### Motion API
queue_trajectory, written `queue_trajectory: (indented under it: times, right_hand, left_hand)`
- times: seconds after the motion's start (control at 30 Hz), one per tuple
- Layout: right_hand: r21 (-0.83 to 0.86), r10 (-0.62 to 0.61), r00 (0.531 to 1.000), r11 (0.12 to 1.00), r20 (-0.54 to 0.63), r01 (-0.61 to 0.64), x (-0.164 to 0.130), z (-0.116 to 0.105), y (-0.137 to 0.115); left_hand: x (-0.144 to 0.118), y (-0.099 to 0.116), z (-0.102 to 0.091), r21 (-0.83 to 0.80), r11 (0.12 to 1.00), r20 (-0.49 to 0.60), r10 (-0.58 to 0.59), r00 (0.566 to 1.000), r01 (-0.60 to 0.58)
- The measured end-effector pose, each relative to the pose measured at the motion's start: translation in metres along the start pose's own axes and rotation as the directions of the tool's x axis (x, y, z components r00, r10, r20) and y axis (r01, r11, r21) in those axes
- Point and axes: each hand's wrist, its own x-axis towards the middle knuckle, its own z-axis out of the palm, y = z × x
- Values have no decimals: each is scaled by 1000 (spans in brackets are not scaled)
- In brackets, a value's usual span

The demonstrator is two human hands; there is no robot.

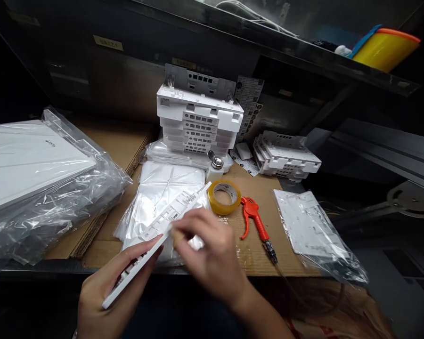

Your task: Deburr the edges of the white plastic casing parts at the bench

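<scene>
My left hand (109, 287) grips the lower end of a white plastic housing (155, 249), tilted on edge with its ribbed inner side facing away to the left. My right hand (212, 249) is closed in a pinch at the panel's right edge. Motion smears its fingertips, where a small pale bit shows; what it is I cannot make out. Behind the panel lies a pile of clear plastic bags (173, 176). Just beyond my right hand are a roll of yellow tape (215, 205), a red air blow gun (257, 219) and a small dispenser bottle (214, 173) with its lid up.
White housings stand stacked at the back (199, 113), with a smaller stack (288, 155) to the right. A bagged panel (305, 223) lies at the right edge. Bagged white covers (35, 160) rest on cardboard at left. A shelf (233, 35) overhangs, bearing a yellow container (387, 49).
</scene>
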Motion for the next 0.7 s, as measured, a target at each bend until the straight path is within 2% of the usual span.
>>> queue_trajectory:
  times: [0.07,0.13,0.3,0.4,0.5,0.7]
  right_hand:
    - [40,-52,998,998,36,50,-8,7,-9]
    - [42,-33,999,999,16,32,-5,5,-4]
    - [-105,138,973,982,-182,-159,30,-29,49]
    - [-170,173,957,962,-232,-215,42,-41,65]
    - [-174,148,969,968,-200,-183,36,-36,53]
    - [-16,28,999,999,-30,-28,-4,2,-11]
  left_hand:
    - [1,-1,-1,2,1000,-11,25,1000,-25]
    - [2,-1,-1,0,1000,-15,15,1000,-15]
    - [5,4,-1,-55,998,15,-41,999,41]
    - [6,7,0,-48,999,10,-13,1000,13]
    - [6,8,1,-26,1000,-2,1,1000,-1]
    - [12,15,1,-5,1000,-16,19,1000,-19]
